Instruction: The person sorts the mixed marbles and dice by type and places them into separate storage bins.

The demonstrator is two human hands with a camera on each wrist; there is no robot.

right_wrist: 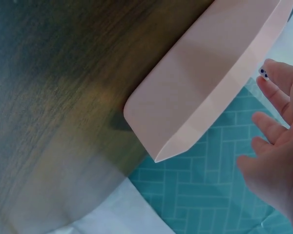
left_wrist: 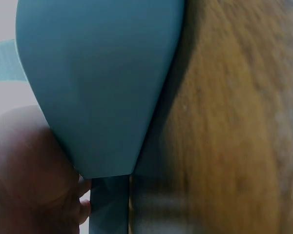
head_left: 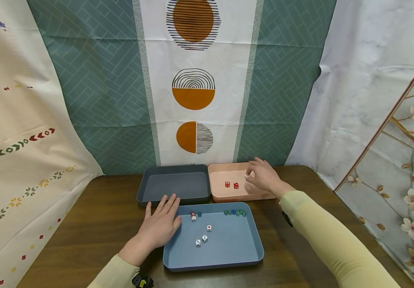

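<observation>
My right hand is over the pink tray, pinching a white die between thumb and finger. Two red dice lie in that tray. My left hand, fingers spread straight, rests at the left rim of the blue tray. Inside the blue tray are several white dice, a red die at the back, a small dark blue piece and a row of green and blue glassy pieces. The left wrist view shows the blue tray's outer wall beside my palm.
A dark grey tray stands at the back left, against the pink one. All three trays are on a brown wooden table. Patterned cloths hang behind and at both sides.
</observation>
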